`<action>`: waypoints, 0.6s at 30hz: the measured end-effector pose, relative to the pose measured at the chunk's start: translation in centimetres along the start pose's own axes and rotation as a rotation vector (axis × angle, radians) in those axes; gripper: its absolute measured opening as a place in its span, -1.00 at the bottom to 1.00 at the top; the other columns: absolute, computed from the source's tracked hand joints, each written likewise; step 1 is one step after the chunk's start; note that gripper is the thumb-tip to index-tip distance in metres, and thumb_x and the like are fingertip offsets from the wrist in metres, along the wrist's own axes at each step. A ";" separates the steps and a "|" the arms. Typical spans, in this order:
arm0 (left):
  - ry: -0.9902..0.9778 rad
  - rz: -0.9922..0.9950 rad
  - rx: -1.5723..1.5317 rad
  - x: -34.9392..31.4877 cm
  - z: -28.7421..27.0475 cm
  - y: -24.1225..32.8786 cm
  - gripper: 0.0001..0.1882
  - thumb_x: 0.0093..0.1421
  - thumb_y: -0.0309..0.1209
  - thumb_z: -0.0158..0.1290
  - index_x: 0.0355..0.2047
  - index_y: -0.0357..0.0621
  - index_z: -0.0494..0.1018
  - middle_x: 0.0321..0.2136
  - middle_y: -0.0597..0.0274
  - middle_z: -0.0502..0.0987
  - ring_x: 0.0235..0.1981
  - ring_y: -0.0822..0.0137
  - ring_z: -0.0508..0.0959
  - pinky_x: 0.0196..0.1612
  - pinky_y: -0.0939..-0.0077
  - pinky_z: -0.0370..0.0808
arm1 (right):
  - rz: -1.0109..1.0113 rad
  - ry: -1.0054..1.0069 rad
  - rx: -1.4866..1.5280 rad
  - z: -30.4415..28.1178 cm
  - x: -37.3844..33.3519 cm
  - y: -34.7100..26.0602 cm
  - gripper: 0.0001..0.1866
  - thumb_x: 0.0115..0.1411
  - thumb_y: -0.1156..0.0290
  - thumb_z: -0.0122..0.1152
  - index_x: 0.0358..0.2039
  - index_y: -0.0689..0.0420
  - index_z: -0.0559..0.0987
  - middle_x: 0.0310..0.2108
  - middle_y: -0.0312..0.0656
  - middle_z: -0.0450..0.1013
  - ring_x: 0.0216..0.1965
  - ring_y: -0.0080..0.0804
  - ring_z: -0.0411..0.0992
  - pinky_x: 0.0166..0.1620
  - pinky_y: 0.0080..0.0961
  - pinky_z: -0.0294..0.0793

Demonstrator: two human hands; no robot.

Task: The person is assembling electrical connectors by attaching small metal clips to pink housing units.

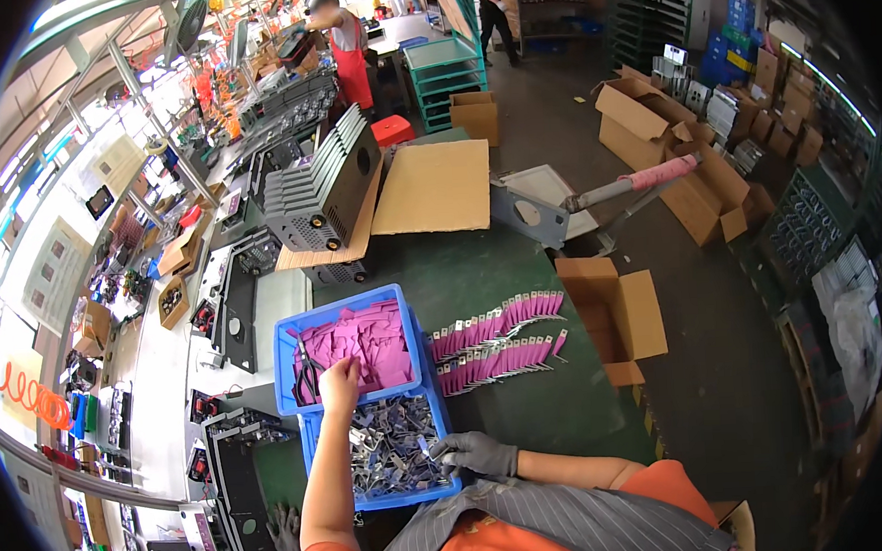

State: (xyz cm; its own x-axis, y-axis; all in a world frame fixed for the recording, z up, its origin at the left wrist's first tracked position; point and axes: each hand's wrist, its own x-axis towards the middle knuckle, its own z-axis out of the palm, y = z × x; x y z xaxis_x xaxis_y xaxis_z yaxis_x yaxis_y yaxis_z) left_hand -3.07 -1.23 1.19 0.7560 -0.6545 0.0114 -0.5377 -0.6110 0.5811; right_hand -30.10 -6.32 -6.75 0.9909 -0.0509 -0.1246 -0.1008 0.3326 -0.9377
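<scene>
My left hand (339, 386) is bare and reaches into the upper blue bin (283, 356), its fingertips pinched together against the pink strips (375, 339). What lies between those fingertips is too small to make out. Black-handled scissors (308, 374) rest on the strips beside it. In a grey glove, my right hand (482, 454) pinches a small metal bracket (425, 445) over the lower blue bin (413, 498), which is full of loose metal brackets (385, 443). To the right, two rows of brackets with pink strips (500, 362) stand on the green tabletop (489, 423).
A grey glove (286, 533) lies at lower left. Stacked dark metal housings (322, 187) and cardboard sheets (431, 188) occupy the table's far end. An open carton (618, 316) stands at the right edge. Beyond, a person in red overalls (350, 66) works at the line.
</scene>
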 end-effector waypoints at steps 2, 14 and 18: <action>0.077 0.129 -0.145 -0.2 0.9 -1.2 -0.78 0.20 -0.34 -0.01 -0.28 -0.22 0.50 -0.40 0.00 0.56 -0.36 0.07 0.56 -0.25 0.40 0.46 | 0.005 0.013 0.001 0.1 -0.1 0.1 -0.71 0.24 0.52 -0.07 -0.02 0.21 0.40 -0.17 -0.19 0.41 -0.28 -0.51 0.46 -0.27 -0.57 0.52; -0.142 -0.317 -1.066 -10.9 2.2 -1.5 -0.77 0.24 -0.30 0.00 -0.16 -0.13 0.48 -0.52 0.34 0.56 -0.76 0.66 0.29 -0.71 0.78 0.16 | -0.056 0.058 -0.059 -0.2 -1.6 -1.3 -0.71 0.25 0.51 -0.03 -0.03 0.21 0.48 -0.28 -0.29 0.48 -0.29 -0.64 0.40 -0.15 -0.64 0.43; -0.138 -0.342 -0.998 -14.1 4.0 -3.0 -0.72 0.29 -0.26 -0.09 -0.11 -0.12 0.47 -0.44 0.41 0.55 -0.61 0.65 0.37 -0.63 0.78 0.20 | -0.157 0.150 -0.202 -0.4 -2.4 -2.4 -0.69 0.20 0.59 0.02 -0.04 0.18 0.49 -0.22 -0.31 0.50 -0.27 -0.68 0.39 -0.17 -0.66 0.43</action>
State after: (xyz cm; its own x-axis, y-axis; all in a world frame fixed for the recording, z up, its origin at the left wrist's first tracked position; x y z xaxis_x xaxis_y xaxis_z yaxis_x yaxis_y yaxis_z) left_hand -13.58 8.04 -3.99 0.7266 -0.6000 -0.3348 0.2924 -0.1709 0.9409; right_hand -32.27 -7.35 -4.29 0.9732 -0.2301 -0.0053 0.0220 0.1161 -0.9930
